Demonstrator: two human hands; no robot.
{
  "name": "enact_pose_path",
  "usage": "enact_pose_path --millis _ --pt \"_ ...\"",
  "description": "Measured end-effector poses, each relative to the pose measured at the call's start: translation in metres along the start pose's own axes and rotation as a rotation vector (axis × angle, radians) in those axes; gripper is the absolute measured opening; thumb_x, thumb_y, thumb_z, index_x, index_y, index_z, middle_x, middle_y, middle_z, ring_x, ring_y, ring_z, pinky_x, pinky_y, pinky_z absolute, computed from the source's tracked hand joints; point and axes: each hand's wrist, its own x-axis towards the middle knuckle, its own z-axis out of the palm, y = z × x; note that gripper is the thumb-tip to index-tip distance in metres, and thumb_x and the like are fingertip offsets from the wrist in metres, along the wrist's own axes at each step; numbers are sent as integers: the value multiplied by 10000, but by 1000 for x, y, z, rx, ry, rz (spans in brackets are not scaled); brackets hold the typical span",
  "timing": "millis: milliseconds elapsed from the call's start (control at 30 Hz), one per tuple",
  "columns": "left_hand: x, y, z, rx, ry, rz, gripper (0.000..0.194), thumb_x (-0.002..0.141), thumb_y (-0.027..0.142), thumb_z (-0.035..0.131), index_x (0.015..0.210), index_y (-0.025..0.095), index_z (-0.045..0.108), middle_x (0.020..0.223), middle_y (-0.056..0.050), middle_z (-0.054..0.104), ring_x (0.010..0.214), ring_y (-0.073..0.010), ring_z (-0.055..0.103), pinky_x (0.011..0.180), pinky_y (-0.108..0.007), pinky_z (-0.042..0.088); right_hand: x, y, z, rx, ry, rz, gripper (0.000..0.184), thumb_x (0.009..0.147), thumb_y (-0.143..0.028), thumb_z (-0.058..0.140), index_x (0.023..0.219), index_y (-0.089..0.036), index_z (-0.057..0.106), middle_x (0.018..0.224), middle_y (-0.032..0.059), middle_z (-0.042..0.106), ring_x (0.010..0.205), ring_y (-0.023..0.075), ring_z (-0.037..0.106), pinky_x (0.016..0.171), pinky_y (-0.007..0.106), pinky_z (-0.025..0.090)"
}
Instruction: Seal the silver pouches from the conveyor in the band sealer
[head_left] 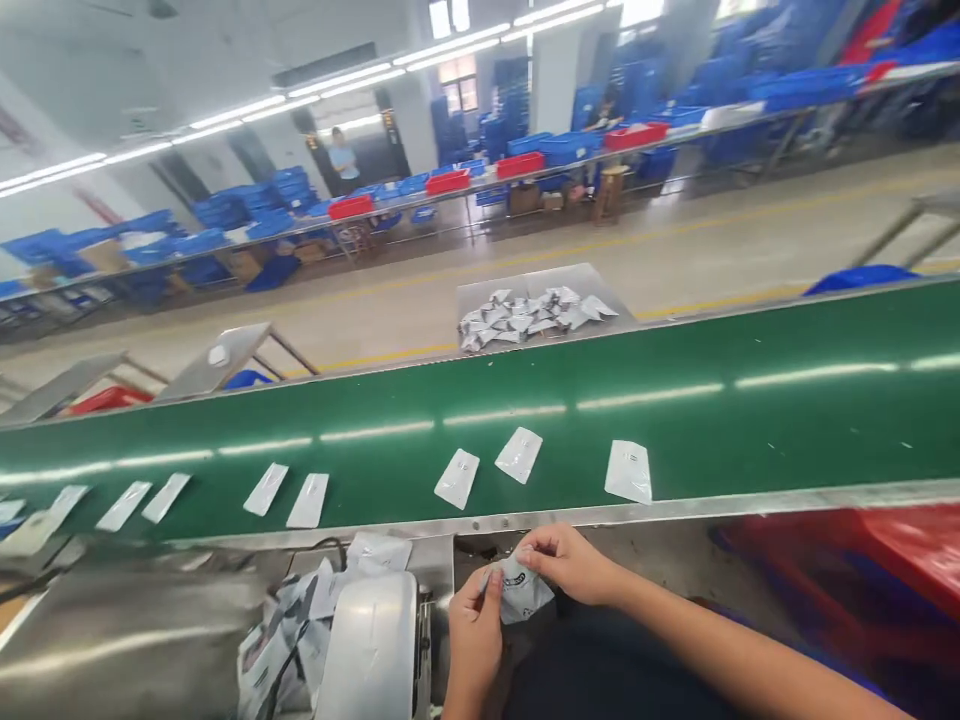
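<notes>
Between my two hands is a small white pouch [520, 592] with dark print on its face, held in front of my body just below the conveyor edge. The fingers of my left hand [475, 628] pinch its left upper side. My right hand [564, 560] comes in from the right and pinches the top right corner. Whether the pouch's mouth is parted cannot be made out. Left of my left hand is a metal machine with a rounded cover [373, 645], and a heap of white pouches [289, 630] lies beside it.
A green conveyor belt [720, 420] crosses in front, carrying several flat white pouches [628, 471]. Beyond it, a metal tray [600, 285] holds piled pouches. Red bins [900, 560] stand at my right. Farther back are blue crates [570, 148] on a long table and a person [343, 160].
</notes>
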Motion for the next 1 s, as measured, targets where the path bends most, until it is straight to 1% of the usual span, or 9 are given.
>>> enact_pose_path --millis 133,200,333,500,633,733,800,900,1000 --pt "17 4 21 53 -140 44 602 952 727 647 1061 176 861 1012 -120 830 919 -288 757 862 -379 623 -8 24 -24 74 108 -15 544 819 -673 829 987 -155 813 816 30 742 729 153 616 696 274 482" --pt "27 3 33 86 -214 72 600 996 712 579 1111 196 862 1085 -135 827 1007 -306 761 934 -412 620 -7 39 -39 136 144 9 562 766 -685 867 937 -153 803 828 42 759 747 170 647 716 290 502" --pt "54 -6 73 257 -254 158 554 1012 677 564 981 231 890 1070 -141 826 1019 -317 761 951 -442 611 -5 67 -83 253 247 79 572 693 -684 917 826 -155 744 786 36 755 721 168 657 741 309 519" --pt "98 -16 138 315 -352 140 528 1027 631 551 912 233 878 1010 -133 835 989 -317 765 933 -444 602 -6 89 -167 244 397 125 601 694 -728 878 839 -159 745 788 53 762 732 197 681 738 326 548" --pt "138 -25 169 372 -322 17 527 990 645 576 951 208 868 995 -137 840 972 -331 771 903 -455 601 -10 111 -259 269 698 213 612 646 -738 850 867 -176 745 803 78 772 755 240 713 721 344 581" --pt "166 -32 175 387 -249 -57 510 938 647 630 1010 202 870 1068 -145 849 1040 -346 779 971 -472 597 -18 133 -319 226 896 329 541 640 -656 827 873 -176 739 774 74 763 701 226 693 630 314 547" --pt "181 -38 173 378 -191 -92 510 913 641 655 1040 195 868 1117 -151 848 1097 -355 776 1032 -483 583 -22 146 -345 142 961 424 457 650 -596 796 834 -183 727 761 69 762 664 212 673 581 297 512" --pt "198 -47 163 380 -114 -127 537 908 639 647 1081 175 855 1160 -161 840 1137 -359 772 1076 -493 571 -22 158 -360 114 952 532 353 667 -536 762 755 -202 687 727 62 748 611 197 649 544 293 493" --pt "211 -58 144 408 -29 -160 576 917 637 615 1146 153 828 1213 -179 824 1172 -356 764 1080 -480 574 -17 154 -356 183 874 538 346 662 -510 800 771 -204 680 752 72 761 602 196 660 544 299 512"
